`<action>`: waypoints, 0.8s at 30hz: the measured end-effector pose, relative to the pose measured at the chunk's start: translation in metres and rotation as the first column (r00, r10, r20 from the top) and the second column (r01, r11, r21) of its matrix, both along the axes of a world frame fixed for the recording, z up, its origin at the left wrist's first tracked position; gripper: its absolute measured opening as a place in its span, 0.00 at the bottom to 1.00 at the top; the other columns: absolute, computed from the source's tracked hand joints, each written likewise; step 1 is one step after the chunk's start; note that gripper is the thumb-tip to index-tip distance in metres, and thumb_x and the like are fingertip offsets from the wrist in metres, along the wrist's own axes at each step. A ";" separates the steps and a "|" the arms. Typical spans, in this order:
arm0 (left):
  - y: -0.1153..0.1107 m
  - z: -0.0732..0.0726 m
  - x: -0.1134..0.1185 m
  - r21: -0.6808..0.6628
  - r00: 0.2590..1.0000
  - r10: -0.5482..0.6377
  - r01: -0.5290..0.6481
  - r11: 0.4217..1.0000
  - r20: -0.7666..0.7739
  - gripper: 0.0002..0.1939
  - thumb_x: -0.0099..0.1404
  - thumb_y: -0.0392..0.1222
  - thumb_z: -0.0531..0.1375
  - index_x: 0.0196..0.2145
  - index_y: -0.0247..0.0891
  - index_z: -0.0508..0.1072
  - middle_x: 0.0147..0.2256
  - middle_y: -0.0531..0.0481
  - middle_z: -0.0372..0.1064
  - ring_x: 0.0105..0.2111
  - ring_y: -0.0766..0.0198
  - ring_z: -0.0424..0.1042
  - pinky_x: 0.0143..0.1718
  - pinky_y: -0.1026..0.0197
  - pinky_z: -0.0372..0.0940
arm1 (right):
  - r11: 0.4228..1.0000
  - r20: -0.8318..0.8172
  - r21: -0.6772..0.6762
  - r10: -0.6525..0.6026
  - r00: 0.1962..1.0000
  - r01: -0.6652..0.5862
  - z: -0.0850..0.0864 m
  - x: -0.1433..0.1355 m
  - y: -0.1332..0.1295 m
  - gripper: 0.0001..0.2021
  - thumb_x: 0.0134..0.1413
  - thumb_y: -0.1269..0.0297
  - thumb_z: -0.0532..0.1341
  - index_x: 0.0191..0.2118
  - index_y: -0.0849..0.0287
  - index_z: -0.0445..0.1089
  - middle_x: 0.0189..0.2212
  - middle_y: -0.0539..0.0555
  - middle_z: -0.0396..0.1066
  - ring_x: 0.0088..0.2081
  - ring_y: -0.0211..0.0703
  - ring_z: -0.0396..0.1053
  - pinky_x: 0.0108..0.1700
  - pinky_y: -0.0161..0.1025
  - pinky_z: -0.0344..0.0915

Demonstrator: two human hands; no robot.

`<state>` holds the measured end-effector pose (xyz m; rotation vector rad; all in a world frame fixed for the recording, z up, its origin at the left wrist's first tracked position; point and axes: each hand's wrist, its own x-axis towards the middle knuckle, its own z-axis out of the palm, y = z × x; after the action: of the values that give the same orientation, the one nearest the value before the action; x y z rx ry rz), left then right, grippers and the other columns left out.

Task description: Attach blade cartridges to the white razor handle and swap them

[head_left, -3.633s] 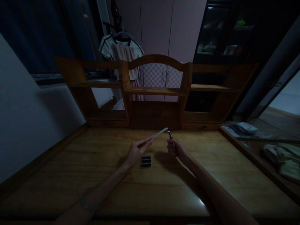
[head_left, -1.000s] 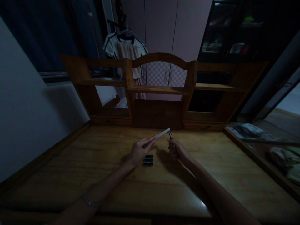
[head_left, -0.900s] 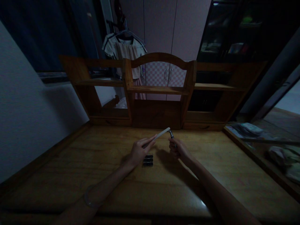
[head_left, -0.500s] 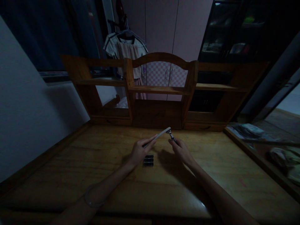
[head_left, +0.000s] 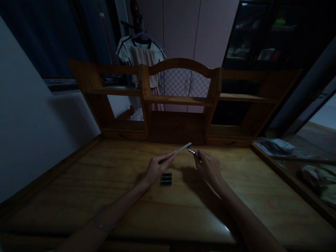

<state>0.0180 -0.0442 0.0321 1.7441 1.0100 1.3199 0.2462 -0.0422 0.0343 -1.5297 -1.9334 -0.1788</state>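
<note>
My left hand (head_left: 155, 169) pinches one end of a thin pale strip (head_left: 180, 151) that slants up to the right over the wooden desk (head_left: 110, 182). My right hand (head_left: 208, 167) grips a small metal handle (head_left: 193, 152), which looks like a razor handle. Its tip meets the far end of the strip. A small dark ribbed block (head_left: 166, 179), perhaps a pack of blade cartridges, lies flat on the desk just right of my left hand. The room is dim.
A wooden shelf hutch (head_left: 181, 101) stands along the desk's back edge. A white wall (head_left: 28, 133) borders the left side. Clothes on a hanger (head_left: 141, 56) hang behind the hutch. Papers and cloth (head_left: 278, 147) lie beyond the desk's right edge.
My right hand has turned and shifted slightly right, so the metal handle now lies flatter, pointing left at the strip's tip. My left hand and the strip have hardly moved.
</note>
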 end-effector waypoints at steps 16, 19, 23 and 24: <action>0.000 -0.001 0.001 0.017 0.997 0.051 -0.050 0.999 -0.050 0.18 0.63 0.45 0.58 0.50 0.41 0.72 0.50 0.50 0.70 0.50 0.57 0.70 0.53 0.55 0.63 | 0.985 0.093 0.097 -0.155 0.984 0.146 0.005 -0.012 -0.007 0.17 0.64 0.53 0.49 0.36 0.56 0.69 0.32 0.54 0.74 0.31 0.41 0.70 0.28 0.36 0.46; -0.001 0.000 0.001 0.019 0.996 0.058 -0.057 0.998 -0.061 0.18 0.63 0.46 0.58 0.50 0.40 0.72 0.49 0.49 0.70 0.49 0.56 0.70 0.53 0.56 0.63 | 0.983 0.091 0.095 -0.166 0.982 0.157 0.006 -0.013 -0.007 0.17 0.64 0.52 0.49 0.36 0.56 0.69 0.31 0.54 0.74 0.29 0.41 0.69 0.28 0.36 0.45; -0.001 0.001 0.001 0.030 0.997 0.050 -0.048 0.998 -0.065 0.18 0.63 0.46 0.58 0.50 0.41 0.72 0.50 0.50 0.70 0.50 0.57 0.70 0.53 0.57 0.63 | 0.984 0.076 0.086 -0.160 0.984 0.154 0.007 -0.014 -0.008 0.18 0.64 0.52 0.49 0.35 0.57 0.69 0.32 0.54 0.75 0.30 0.41 0.70 0.28 0.35 0.45; -0.001 0.001 0.001 0.033 0.997 0.049 -0.047 0.998 -0.065 0.18 0.63 0.45 0.58 0.50 0.41 0.72 0.50 0.50 0.70 0.49 0.57 0.70 0.53 0.57 0.63 | 0.984 0.068 0.082 -0.163 0.984 0.157 0.007 -0.014 -0.008 0.18 0.64 0.52 0.49 0.35 0.57 0.69 0.31 0.54 0.75 0.30 0.41 0.70 0.28 0.35 0.46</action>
<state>0.0193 -0.0452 0.0335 1.8070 1.0797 1.3226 0.2319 -0.0503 0.0411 -1.6481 -1.8376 -0.3798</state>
